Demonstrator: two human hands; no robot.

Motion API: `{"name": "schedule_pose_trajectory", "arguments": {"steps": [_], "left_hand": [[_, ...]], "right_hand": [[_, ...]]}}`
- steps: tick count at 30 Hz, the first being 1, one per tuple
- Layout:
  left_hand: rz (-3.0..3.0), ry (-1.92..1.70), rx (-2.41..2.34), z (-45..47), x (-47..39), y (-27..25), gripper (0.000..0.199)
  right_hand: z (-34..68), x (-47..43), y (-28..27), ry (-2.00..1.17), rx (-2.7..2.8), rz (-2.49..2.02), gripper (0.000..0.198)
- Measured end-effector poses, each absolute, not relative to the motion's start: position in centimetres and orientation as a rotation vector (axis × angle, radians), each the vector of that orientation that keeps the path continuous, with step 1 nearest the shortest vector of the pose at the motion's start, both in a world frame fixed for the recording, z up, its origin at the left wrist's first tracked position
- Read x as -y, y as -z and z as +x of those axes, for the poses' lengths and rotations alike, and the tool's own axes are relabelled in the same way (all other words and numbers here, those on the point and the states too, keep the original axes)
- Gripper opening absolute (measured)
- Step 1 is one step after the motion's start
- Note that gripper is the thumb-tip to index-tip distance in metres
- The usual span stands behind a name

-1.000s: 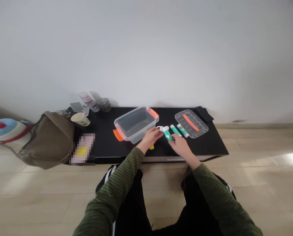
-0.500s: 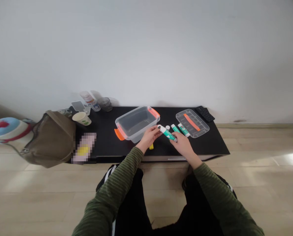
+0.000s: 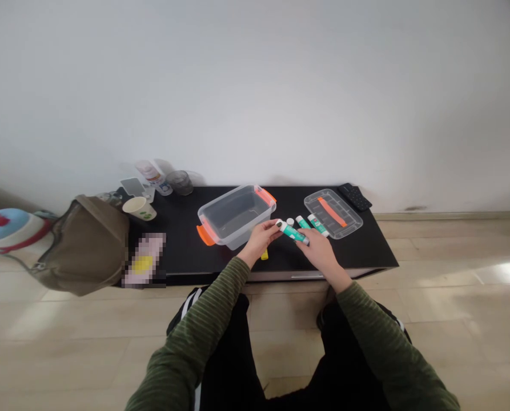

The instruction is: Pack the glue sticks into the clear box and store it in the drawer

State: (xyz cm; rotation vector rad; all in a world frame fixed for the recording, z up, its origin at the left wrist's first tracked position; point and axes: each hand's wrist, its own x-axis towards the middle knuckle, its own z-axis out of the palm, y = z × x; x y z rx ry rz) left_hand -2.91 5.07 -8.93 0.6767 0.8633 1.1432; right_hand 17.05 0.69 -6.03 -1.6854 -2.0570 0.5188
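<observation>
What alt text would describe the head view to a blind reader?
A person's left fingers and right fingers hold a green-and-white tube above a black tabletop, beside an open clear box. Two similar tubes lie near a clear lid.

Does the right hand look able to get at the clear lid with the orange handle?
Probably yes, though the right hand is busy with a green tube. The lid lies close; two more tubes lie at its left, but its near right corner looks free.

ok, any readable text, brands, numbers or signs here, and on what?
No text is legible.
Held green tube: print too small.
Two lying green tubes: too small.
Bottle: label blurred.
Black keypad-like item: markings too small.
Pixelated item: obscured.
Paper cup: green leaf-like print, no readable words.
</observation>
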Motion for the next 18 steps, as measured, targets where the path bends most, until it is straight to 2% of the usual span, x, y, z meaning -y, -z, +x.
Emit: {"name": "schedule_pose_trajectory", "arguments": {"steps": [7,13,18], "left_hand": [[0.736,-1.13,-0.868,-2.85,-5.05,9.12,0.033],[0.795,-1.094,-0.845,-2.82,-4.89,8.92,0.038],[0.877,-1.051,-0.884,-2.28,-5.41,9.57,0.033]], "right_hand": [[17.09,-0.47,6.24,-0.566,2.034,-1.671,0.034],[17.22,-0.5,6.33,-0.774,1.958,-1.673,0.028],[16.91,-0.62,6.69,-0.899,1.978,-1.72,0.021]]}}
